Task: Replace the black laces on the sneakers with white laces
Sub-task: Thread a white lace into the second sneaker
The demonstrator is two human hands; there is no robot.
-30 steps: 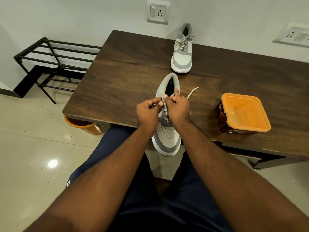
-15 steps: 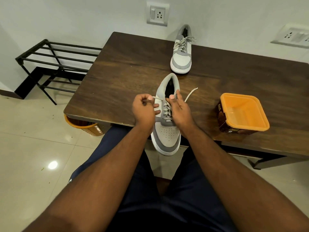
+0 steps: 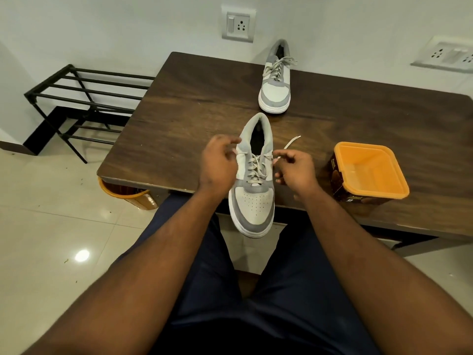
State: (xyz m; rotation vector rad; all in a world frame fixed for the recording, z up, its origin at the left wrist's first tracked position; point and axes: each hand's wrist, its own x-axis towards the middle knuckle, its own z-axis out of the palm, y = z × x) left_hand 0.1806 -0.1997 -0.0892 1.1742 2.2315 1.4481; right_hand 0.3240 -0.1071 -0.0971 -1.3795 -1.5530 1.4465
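Both hands have pulled apart from the near sneaker (image 3: 252, 198) at the table's (image 3: 179, 103) front edge — right hand (image 3: 294, 170) pinches the white lace (image 3: 288, 147), left hand (image 3: 218, 162) curls beside the collar, its grip unclear. Lacing looks nearly finished.

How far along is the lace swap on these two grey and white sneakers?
Nearly finished. Done: the far grey and white sneaker by the wall is laced white and tied. In hand: the near grey and white sneaker, overhanging the dark wooden table, is threaded with white lace; the right hand pinches one lace end, the left hand is at the collar. Left: tying the bow.
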